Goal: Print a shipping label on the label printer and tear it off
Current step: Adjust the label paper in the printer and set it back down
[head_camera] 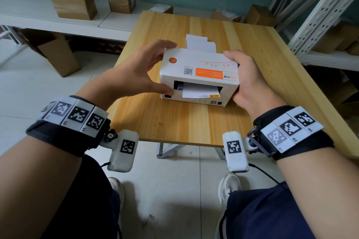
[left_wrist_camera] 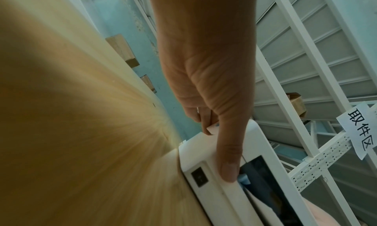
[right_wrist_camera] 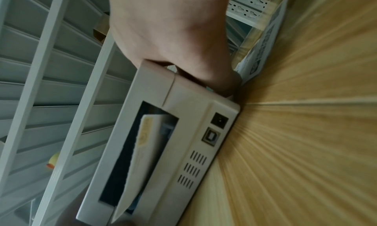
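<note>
Both hands clasp the small white box-shaped label printer [head_camera: 199,75] on the pale wooden table [head_camera: 174,120]: left hand [head_camera: 134,75] with thumb and fingers spread along its side, right hand [head_camera: 248,81] curled round the opposite side. White paper label [head_camera: 200,92] sticks out of the printer's near slot.

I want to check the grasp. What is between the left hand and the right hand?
In the head view, the white label printer sits between the left hand and the right hand, both gripping its sides, on the wooden table. A label hangs from its slot.
</note>
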`<move>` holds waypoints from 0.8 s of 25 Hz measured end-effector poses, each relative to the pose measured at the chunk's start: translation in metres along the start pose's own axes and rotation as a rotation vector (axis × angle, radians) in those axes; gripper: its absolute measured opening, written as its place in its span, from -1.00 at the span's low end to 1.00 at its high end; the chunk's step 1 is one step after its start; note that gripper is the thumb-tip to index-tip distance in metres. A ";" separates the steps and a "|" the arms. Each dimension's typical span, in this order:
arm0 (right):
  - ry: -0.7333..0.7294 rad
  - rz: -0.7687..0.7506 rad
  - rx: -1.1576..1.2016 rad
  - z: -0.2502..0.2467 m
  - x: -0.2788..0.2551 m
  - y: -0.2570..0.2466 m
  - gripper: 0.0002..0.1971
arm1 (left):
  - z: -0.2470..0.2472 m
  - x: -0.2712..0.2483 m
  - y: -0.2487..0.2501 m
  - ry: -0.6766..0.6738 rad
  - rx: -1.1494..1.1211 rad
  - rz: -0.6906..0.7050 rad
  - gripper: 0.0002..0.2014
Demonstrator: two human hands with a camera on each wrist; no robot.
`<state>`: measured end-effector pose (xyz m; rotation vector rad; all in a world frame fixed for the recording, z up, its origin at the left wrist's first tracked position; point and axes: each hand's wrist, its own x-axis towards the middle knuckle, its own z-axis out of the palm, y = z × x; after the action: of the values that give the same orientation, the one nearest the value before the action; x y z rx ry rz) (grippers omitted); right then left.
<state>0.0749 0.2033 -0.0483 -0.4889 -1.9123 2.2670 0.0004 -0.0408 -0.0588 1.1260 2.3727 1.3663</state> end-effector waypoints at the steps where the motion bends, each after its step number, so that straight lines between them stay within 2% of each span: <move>1: 0.006 0.001 -0.002 0.000 0.000 0.000 -0.76 | 0.000 0.000 0.000 0.000 0.006 0.003 -0.01; 6: 0.012 0.007 -0.005 -0.001 -0.002 -0.001 -0.59 | 0.000 0.000 -0.002 -0.007 0.028 -0.001 -0.02; 10: 0.022 0.034 0.026 0.000 -0.001 0.000 -0.70 | -0.001 0.001 -0.002 -0.010 0.045 -0.018 0.00; 12: 0.028 0.048 0.055 0.000 0.000 0.000 -0.64 | -0.001 0.001 -0.004 -0.017 0.056 0.000 0.01; 16: 0.039 0.053 0.072 0.000 0.001 0.002 -0.64 | 0.007 0.003 -0.004 0.033 0.177 0.187 0.01; 20: 0.028 0.048 0.069 0.000 0.000 0.001 -0.58 | 0.016 0.008 0.005 0.128 0.254 0.340 -0.33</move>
<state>0.0751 0.2032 -0.0497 -0.5605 -1.8221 2.3333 0.0058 -0.0233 -0.0628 1.6189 2.5921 1.2890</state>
